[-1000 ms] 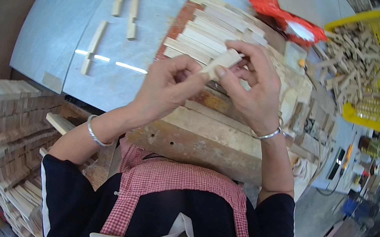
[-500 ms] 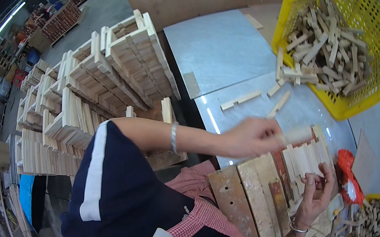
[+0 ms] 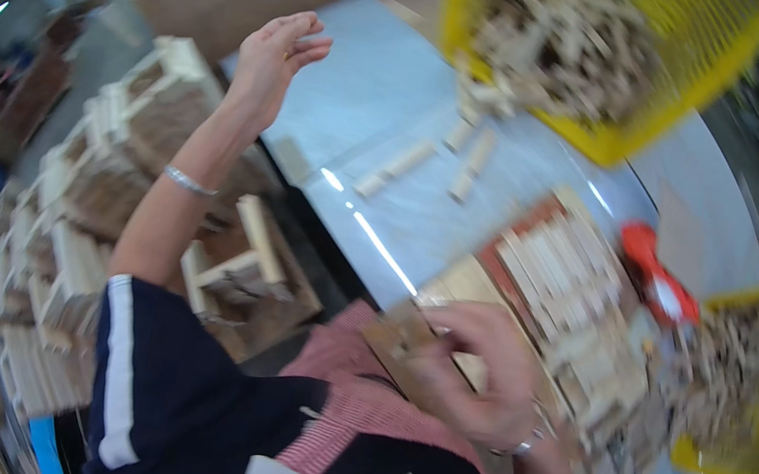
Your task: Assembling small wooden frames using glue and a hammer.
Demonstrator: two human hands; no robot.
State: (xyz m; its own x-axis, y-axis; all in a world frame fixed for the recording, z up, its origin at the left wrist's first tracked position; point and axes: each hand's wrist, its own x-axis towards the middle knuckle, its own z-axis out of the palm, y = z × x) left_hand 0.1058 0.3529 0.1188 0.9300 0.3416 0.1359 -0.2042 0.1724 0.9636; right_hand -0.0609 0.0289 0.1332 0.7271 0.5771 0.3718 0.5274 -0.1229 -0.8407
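Note:
My left hand [image 3: 278,62] is raised over the far left edge of the table, its fingers loosely stretched and nothing visible in them. My right hand [image 3: 483,372] is smeared by motion above the wooden board [image 3: 407,338] at the near table edge; its fingers look curled, and whether they hold anything does not show. Beyond it, a row of pale wood strips [image 3: 561,274] lies side by side in a reddish-edged wooden holder. Several loose notched wood sticks [image 3: 396,169] rest on the grey-blue tabletop [image 3: 366,82].
A yellow basket [image 3: 609,146] full of short wood pieces lies tipped at the far side. Another yellow basket [image 3: 746,464] with wood scraps stands at the right, near a red plastic bag [image 3: 658,271]. Stacked wooden frames [image 3: 83,246] stand left of the table.
My left hand has swung from the wood strips up and left. My right hand has pulled back from the strips toward my body. The whole view has shifted with my head.

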